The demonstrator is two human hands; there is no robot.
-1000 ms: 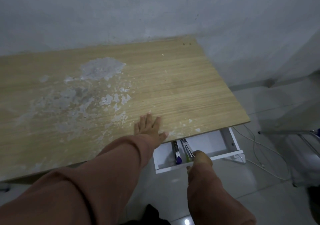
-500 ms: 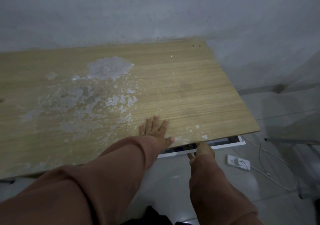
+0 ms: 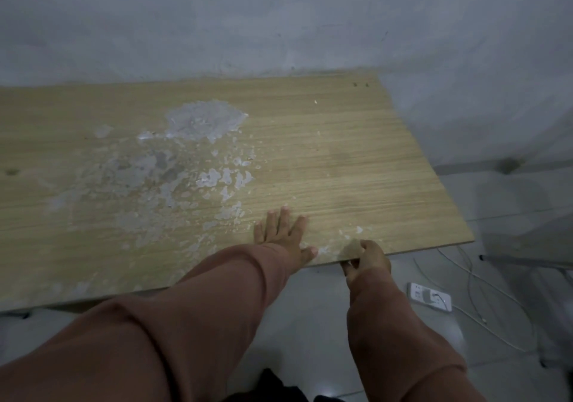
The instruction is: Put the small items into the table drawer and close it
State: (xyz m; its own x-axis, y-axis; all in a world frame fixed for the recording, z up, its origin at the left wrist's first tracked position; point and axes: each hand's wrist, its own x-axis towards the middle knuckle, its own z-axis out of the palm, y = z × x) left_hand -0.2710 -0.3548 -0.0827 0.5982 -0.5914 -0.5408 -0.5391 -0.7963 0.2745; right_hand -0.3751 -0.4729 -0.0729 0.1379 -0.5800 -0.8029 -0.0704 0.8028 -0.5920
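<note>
Left hand (image 3: 283, 234) spread flat by the table (image 3: 356, 166) edge; right hand (image 3: 364, 256) curled at it; drawer now pushed from sight.

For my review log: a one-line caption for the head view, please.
Left hand flat on the worn wooden table, right hand at its front edge; no drawer visible.

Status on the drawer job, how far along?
Done, apparently: no small items show on the tabletop, and no drawer sticks out below its front edge, so it looks pushed in. In hand: the right hand curls at that edge where the drawer sits; the left hand lies flat on top. Left: only letting go. The contents are hidden.
</note>
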